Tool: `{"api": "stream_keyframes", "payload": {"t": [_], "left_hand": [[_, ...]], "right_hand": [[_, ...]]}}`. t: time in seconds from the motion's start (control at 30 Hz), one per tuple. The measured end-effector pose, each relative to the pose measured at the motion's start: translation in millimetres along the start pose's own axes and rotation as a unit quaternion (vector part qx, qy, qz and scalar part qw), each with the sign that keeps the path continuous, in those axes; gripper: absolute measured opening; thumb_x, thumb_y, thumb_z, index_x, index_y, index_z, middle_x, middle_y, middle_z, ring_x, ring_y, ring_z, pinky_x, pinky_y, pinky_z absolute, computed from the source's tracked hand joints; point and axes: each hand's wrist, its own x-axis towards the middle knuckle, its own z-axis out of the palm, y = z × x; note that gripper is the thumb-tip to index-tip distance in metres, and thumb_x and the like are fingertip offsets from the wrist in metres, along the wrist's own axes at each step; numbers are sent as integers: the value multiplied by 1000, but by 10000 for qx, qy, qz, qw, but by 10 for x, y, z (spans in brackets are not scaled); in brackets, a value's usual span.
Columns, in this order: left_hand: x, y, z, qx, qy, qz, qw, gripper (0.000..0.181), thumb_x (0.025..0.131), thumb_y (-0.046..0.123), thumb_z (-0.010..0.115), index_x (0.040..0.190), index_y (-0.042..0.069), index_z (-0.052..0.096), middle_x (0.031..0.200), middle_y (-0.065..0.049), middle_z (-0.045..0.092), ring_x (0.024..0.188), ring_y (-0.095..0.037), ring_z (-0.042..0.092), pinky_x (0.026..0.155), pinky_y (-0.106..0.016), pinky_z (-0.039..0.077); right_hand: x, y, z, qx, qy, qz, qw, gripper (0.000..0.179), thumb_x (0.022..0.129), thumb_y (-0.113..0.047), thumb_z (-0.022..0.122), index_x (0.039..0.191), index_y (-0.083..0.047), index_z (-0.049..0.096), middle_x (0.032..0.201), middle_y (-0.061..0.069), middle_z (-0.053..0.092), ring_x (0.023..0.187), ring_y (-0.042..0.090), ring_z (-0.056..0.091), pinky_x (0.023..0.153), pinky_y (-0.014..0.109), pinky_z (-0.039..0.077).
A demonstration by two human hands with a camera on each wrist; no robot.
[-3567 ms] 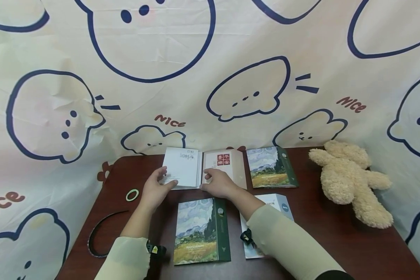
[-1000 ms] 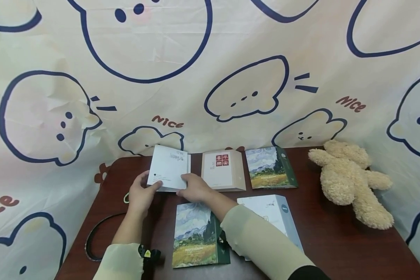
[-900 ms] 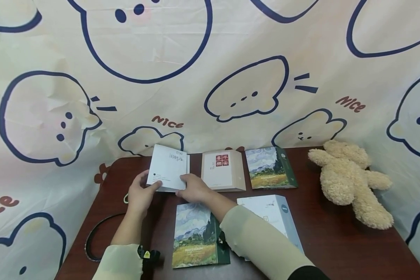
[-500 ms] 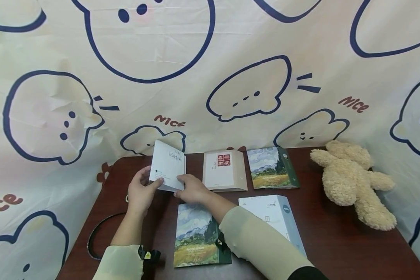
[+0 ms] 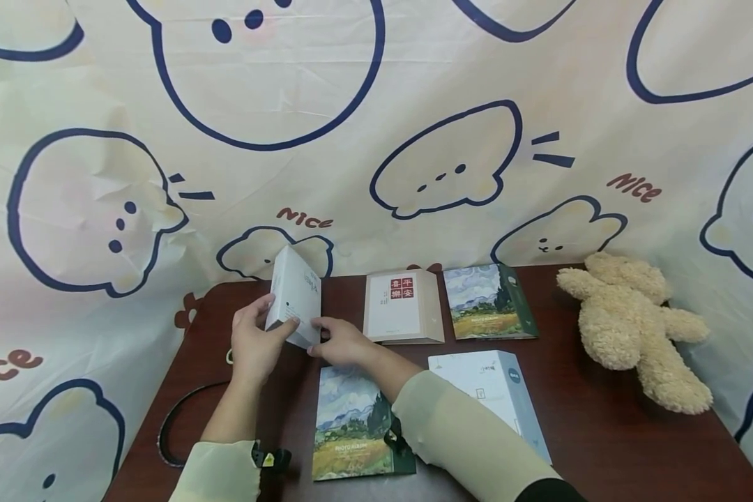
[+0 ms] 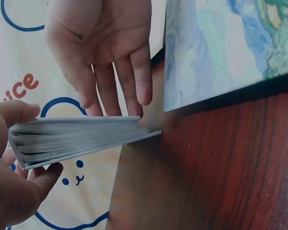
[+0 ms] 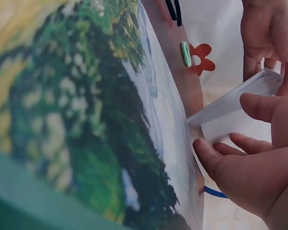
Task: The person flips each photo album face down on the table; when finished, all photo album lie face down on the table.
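Observation:
A white photo album [image 5: 298,289] stands tilted up on its lower edge at the back left of the dark red table. My left hand [image 5: 255,341] grips it along the spine, thumb on one cover and fingers on the other. In the left wrist view, the covers of the album [image 6: 81,136] part slightly at the far edge and its page ends show. My right hand [image 5: 345,343] is at the free edge, its fingertips at the cover. Seen from the left wrist, the fingers of the right hand [image 6: 105,38] are nearly straight.
A beige album [image 5: 392,303] with red characters and a landscape-painted album [image 5: 473,300] lie to the right. Nearer lie another landscape album [image 5: 351,418] and a white-and-blue one [image 5: 473,380]. A teddy bear [image 5: 627,328], black curved band [image 5: 168,425] and green ring [image 7: 186,54] are around them.
The white album has shifted left, away from the beige one, and been turned up from flat to a steep tilt. Both hands have moved left with it.

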Motion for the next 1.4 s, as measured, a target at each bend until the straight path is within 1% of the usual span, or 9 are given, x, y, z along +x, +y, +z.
{"api": "stream_keyframes", "payload": {"t": [0.17, 0.33, 0.53, 0.63, 0.83, 1.03, 1.27, 1.33, 1.4], "left_hand": [[-22, 42, 20, 281, -49, 210, 9994, 64, 86, 16, 84, 142, 3, 59, 142, -20, 41, 129, -40, 52, 101, -61, 50], [-35, 64, 51, 570, -225, 255, 9978, 63, 85, 19, 86, 141, 7, 60, 150, -17, 42, 130, -40, 50, 104, -62, 48], [-48, 71, 87, 681, -317, 247, 9969, 68, 85, 26, 87, 143, 8, 57, 148, -17, 48, 130, -40, 52, 102, -61, 50], [-55, 71, 105, 682, -343, 185, 9969, 72, 84, 29, 88, 145, 8, 55, 147, -18, 50, 131, -39, 53, 101, -60, 51], [-63, 87, 148, 613, -388, 164, 9972, 76, 83, 29, 89, 146, 7, 54, 143, -19, 52, 129, -37, 55, 100, -58, 52], [-77, 76, 214, 568, -437, 316, 9969, 80, 82, 28, 91, 148, 7, 51, 145, -20, 50, 130, -38, 54, 101, -57, 52], [-83, 51, 298, 425, -675, 260, 9965, 91, 80, 26, 92, 155, 12, 43, 150, -17, 49, 118, -35, 57, 82, -49, 59], [-87, 44, 333, 387, -788, 289, 9957, 92, 81, 25, 92, 157, 14, 40, 151, -16, 49, 120, -35, 58, 84, -49, 58], [-93, 37, 368, 342, -898, 355, 9947, 94, 81, 26, 92, 157, 15, 39, 153, -16, 48, 126, -36, 57, 92, -52, 56]], "right_hand": [[-25, -6, -21, 630, -178, 30, 9978, 57, 98, -16, 71, 152, -10, 52, 150, 12, 56, 135, 29, 56, 106, 40, 51], [-30, 29, -50, 1281, -298, 70, 9913, 48, 101, -11, 64, 149, -10, 56, 150, 9, 57, 136, 26, 56, 107, 40, 50], [-4, 76, -113, 2584, -317, 233, 9652, 42, 105, -5, 54, 147, -8, 57, 146, 8, 60, 135, 27, 56, 107, 43, 50], [10, 81, -150, 2949, -280, 271, 9547, 41, 107, -8, 53, 148, -8, 56, 142, 7, 62, 133, 28, 58, 108, 43, 50], [22, 86, -232, 3221, -168, 232, 9463, 41, 110, -24, 53, 149, -12, 56, 134, 5, 65, 126, 21, 63, 108, 43, 49], [-7, 44, -316, 3251, -34, 52, 9457, 43, 110, -29, 53, 150, -14, 55, 146, 8, 58, 118, 17, 67, 107, 43, 50], [-28, 46, -365, 3204, 110, -130, 9471, 57, 109, -31, 55, 159, -10, 39, 147, 14, 55, 120, 25, 66, 100, 38, 55], [-35, 54, -380, 3172, 179, -132, 9481, 59, 108, -32, 56, 160, -10, 38, 145, 15, 57, 120, 25, 66, 98, 36, 57], [-43, 62, -400, 3098, 244, -122, 9504, 60, 108, -34, 56, 160, -10, 38, 143, 14, 59, 120, 25, 66, 96, 36, 57]]}}
